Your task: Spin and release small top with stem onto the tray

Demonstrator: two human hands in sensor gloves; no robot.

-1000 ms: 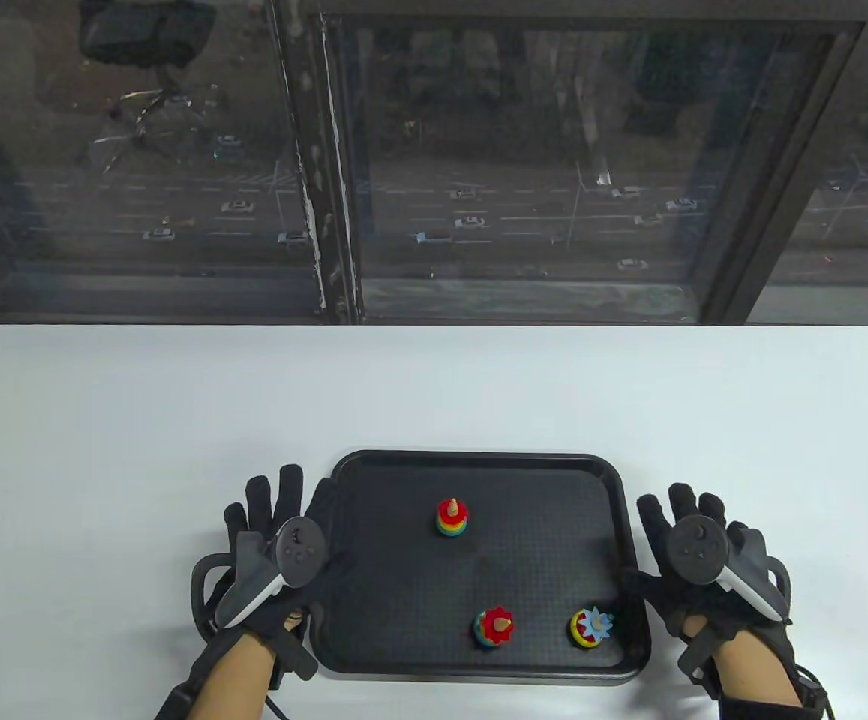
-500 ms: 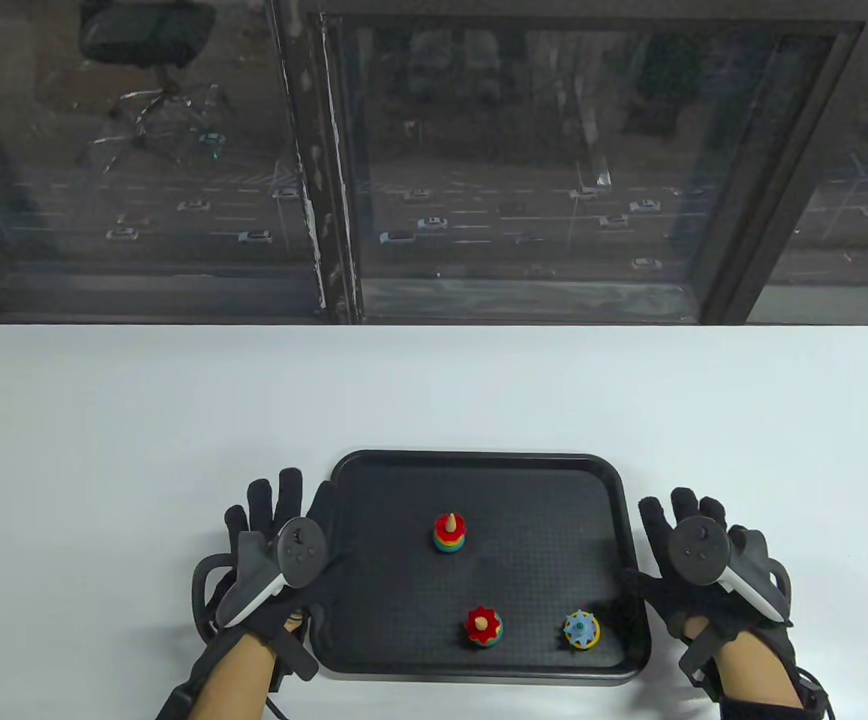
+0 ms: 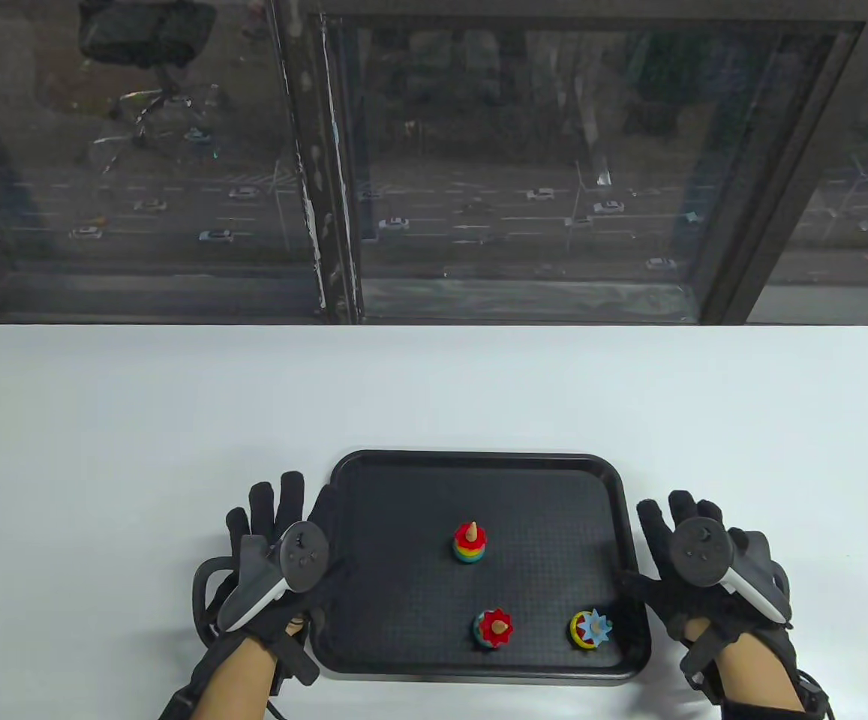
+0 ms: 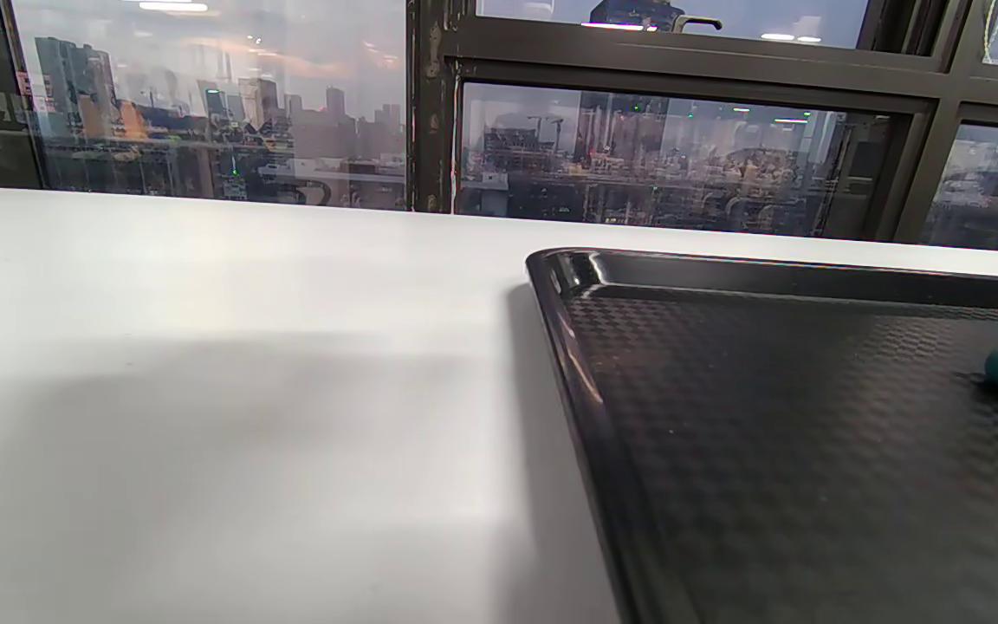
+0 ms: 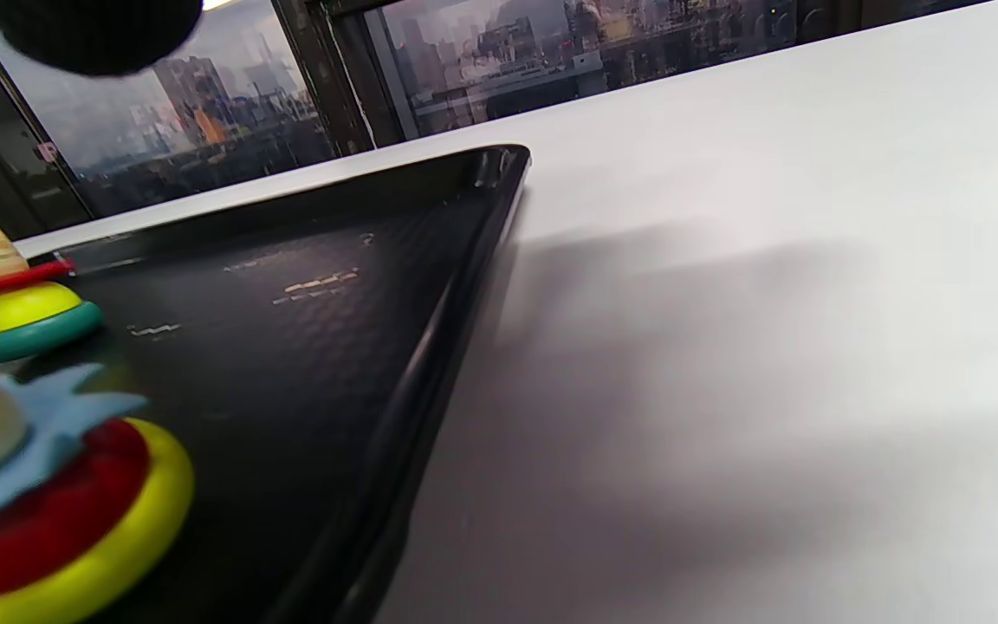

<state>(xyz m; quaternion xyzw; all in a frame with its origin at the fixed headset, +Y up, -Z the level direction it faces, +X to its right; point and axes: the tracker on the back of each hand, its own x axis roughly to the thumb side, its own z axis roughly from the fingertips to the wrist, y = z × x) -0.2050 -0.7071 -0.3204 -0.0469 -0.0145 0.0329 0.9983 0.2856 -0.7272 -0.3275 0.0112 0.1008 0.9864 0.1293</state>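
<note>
A black tray (image 3: 479,465) sits on the white table (image 3: 434,390). Three tops stand on it: a rainbow top (image 3: 470,543) near the centre, a red-star top (image 3: 493,628) at 6 o'clock, a blue-star top (image 3: 590,628) at 5 o'clock. The left hand (image 3: 276,555) lies at 9 o'clock against the rim, the right hand (image 3: 696,562) at 3 o'clock; the fingers of both are spread flat, holding nothing.

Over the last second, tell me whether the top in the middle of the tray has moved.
Yes. The middle top has drifted toward the tray's near right side, away from its far rim; neither hand touches it.
</note>
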